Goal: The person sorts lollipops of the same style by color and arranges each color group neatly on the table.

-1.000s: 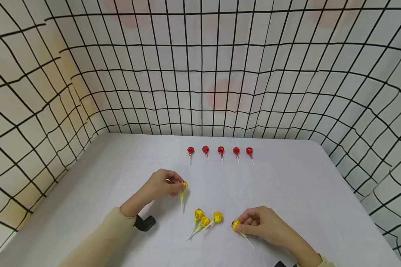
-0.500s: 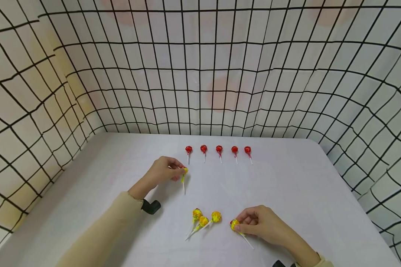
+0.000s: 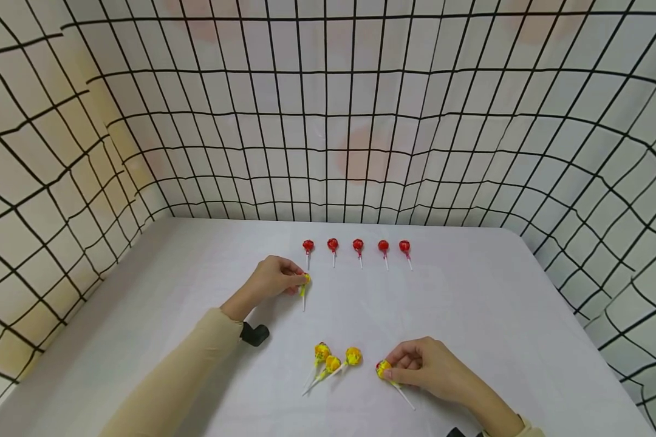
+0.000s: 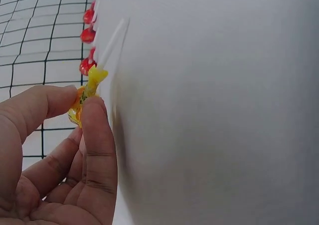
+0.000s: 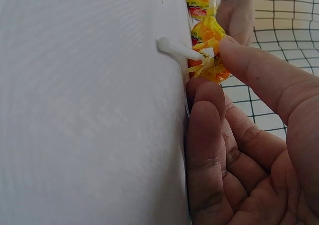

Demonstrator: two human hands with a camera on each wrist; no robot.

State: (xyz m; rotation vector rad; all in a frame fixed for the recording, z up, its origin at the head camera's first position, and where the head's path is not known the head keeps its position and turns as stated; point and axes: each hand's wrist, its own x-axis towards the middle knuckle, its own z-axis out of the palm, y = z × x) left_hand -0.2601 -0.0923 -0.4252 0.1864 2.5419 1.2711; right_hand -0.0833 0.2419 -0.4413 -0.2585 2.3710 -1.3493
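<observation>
My left hand (image 3: 275,277) pinches a yellow-wrapped lollipop (image 4: 88,88) by its head, thumb on one side and fingertips on the other. In the head view its white stick points toward me, just below the leftmost red lollipop (image 3: 308,245). At the lower right, my right hand (image 3: 429,367) pinches another yellow lollipop (image 5: 212,63) between thumb and fingers, close over the white surface, its stick slanting down to the right. Three loose yellow lollipops (image 3: 353,356) lie between the hands, their sticks crossing or close together.
Several red lollipops (image 3: 358,244) lie in a spaced row toward the back of the white table (image 3: 470,285), sticks toward me. Walls of white cloth with black grid netting (image 3: 328,121) rise behind and on both sides. A black wrist piece (image 3: 255,334) juts from the left sleeve.
My left hand has moved away from me, carrying its lollipop up toward the red row, then slightly right. My right hand keeps its hold in about the same place.
</observation>
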